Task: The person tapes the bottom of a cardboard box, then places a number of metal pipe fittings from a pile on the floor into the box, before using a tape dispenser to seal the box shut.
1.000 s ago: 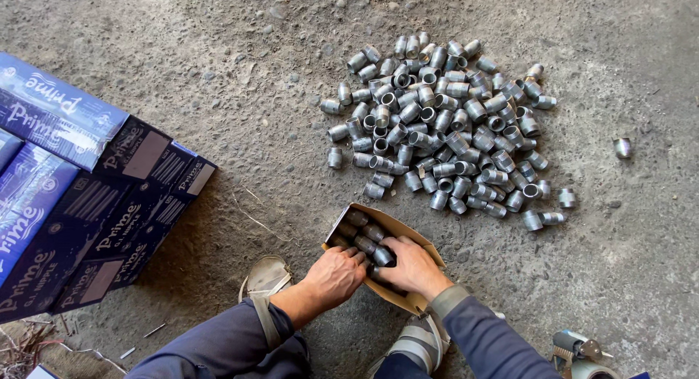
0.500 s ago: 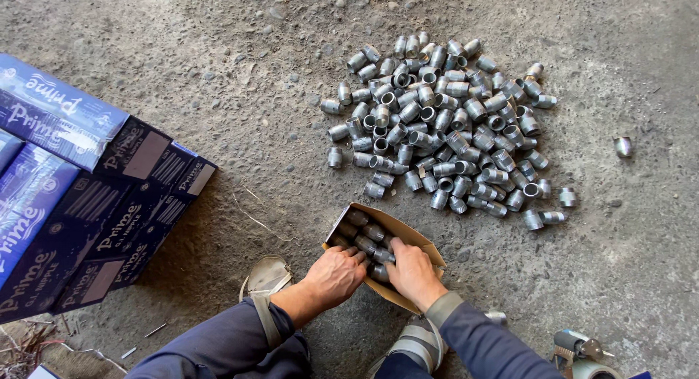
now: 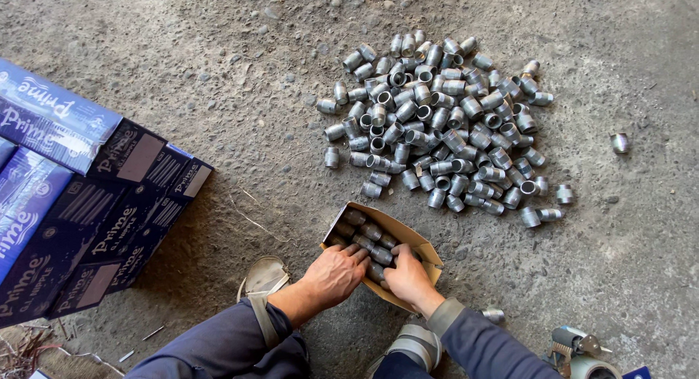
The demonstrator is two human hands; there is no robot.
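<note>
Since the earlier frame the right hand [image 3: 409, 278] has slid a little deeper into the box [image 3: 429, 254], while the left hand [image 3: 336, 274] stays put. Both hands press curled fingers on the nipples [image 3: 368, 230] packed in the box; neither visibly clasps one. These short steel pieces look heavy, rigid and smooth, best pinched across the barrel. The pile [image 3: 444, 124] lies beyond.

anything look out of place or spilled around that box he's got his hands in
Mostly tidy work. One short grey pipe fitting lies alone on the concrete, well right of the big pile. Another stray sits near the right sleeve. Both hands, left and right, are in the small cardboard box.
</note>
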